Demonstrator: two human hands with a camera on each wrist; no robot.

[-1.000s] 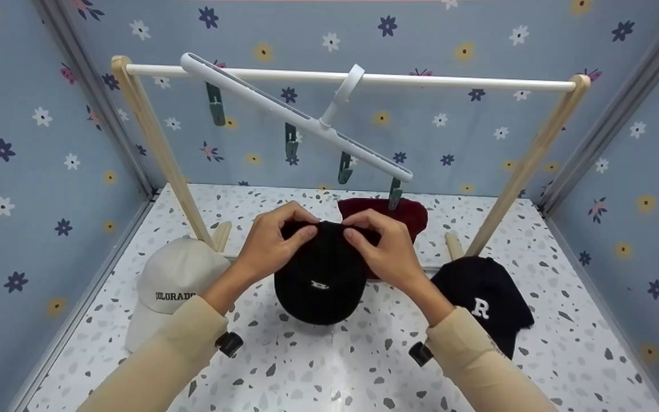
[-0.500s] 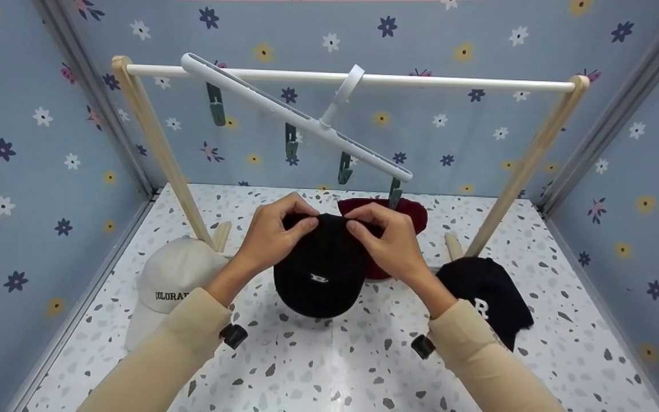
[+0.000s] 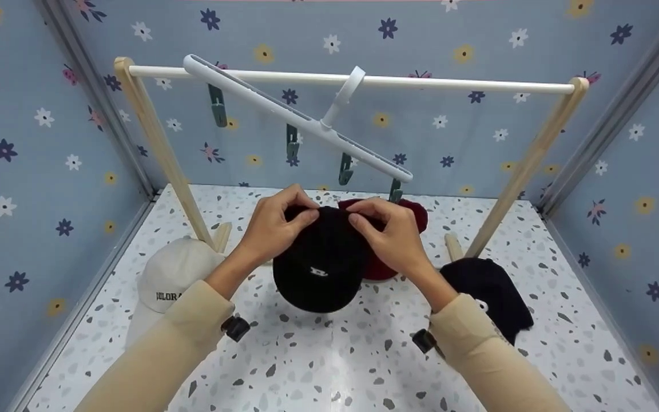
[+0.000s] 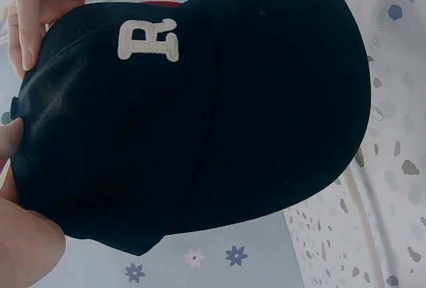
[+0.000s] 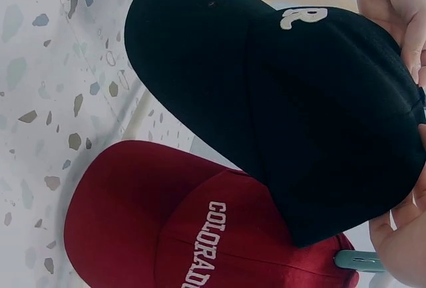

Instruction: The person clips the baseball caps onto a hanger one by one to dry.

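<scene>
Between my two hands is a black baseball cap (image 3: 324, 252) with a white letter R, its brim hanging down. The left hand (image 3: 269, 229) pinches the top of its crown at the left, thumb and fingers on the fabric. At the right side of the crown, the right hand (image 3: 395, 232) pinches it likewise. Just above is a white hanger (image 3: 284, 111) with several green clips (image 3: 345, 169), tilted down to the right. Behind the right hand hangs a red cap (image 5: 133, 215) lettered in white, a green clip (image 5: 359, 260) at its crown.
A white rod (image 3: 455, 83) on wooden posts (image 3: 527, 166) carries the hanger. A beige cap (image 3: 175, 269) lies at the left on the speckled surface (image 3: 329, 372), and a dark cap (image 3: 487, 294) at the right. Flowered walls (image 3: 638, 189) enclose the space.
Both hands have lifted the black cap a little upward, closer to the hanger's clips. It now covers more of the red cap in the head view. The grip looks the same.
</scene>
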